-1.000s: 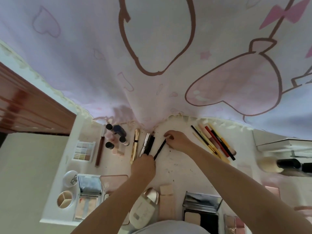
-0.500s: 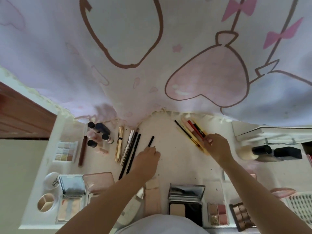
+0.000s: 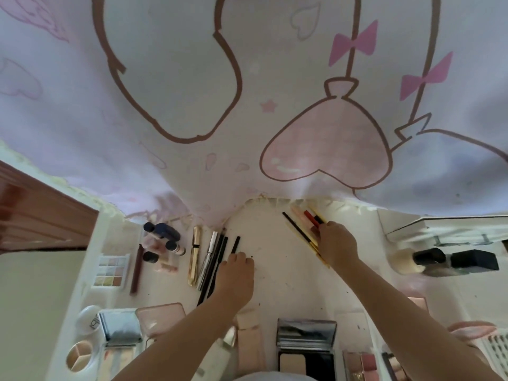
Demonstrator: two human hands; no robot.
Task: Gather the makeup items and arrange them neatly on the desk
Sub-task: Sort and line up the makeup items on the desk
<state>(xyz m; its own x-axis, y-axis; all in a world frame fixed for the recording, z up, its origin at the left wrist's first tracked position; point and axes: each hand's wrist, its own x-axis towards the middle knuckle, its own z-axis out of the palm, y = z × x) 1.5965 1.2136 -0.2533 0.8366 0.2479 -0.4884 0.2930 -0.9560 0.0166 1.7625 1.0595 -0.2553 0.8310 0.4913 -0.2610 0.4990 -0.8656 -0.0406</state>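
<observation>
Short black pencil (image 3: 235, 244) lying on the white desk (image 3: 277, 273) just right of a row of slim items; left hand (image 3: 235, 276) extended palm-down from the near edge, its fingertips (image 3: 242, 257) on the pencil's near end, whether pinching or merely pressing cannot be told. Right hand (image 3: 334, 244) reaching to the far right, fingers curled down over a fanned cluster of pencils (image 3: 301, 233) at the desk's back edge; at least four sticks show there: black, pale pink, red and yellow. Row at left: one gold tube (image 3: 194, 255), one silver tube (image 3: 209, 257), two long black pencils (image 3: 217, 266), side by side and roughly parallel. Further left, one dark brown stick (image 3: 136, 269), one nine-pan eyeshadow palette (image 3: 111, 270), and a group of small dark-capped bottles (image 3: 162, 243). Along the near edge, several open compacts (image 3: 305, 342) and palettes. At right, a dark-capped bottle (image 3: 450, 261) on its side. Behind the desk hangs a pale curtain (image 3: 247, 92) printed with pink hearts and bows, its hem touching the desk
</observation>
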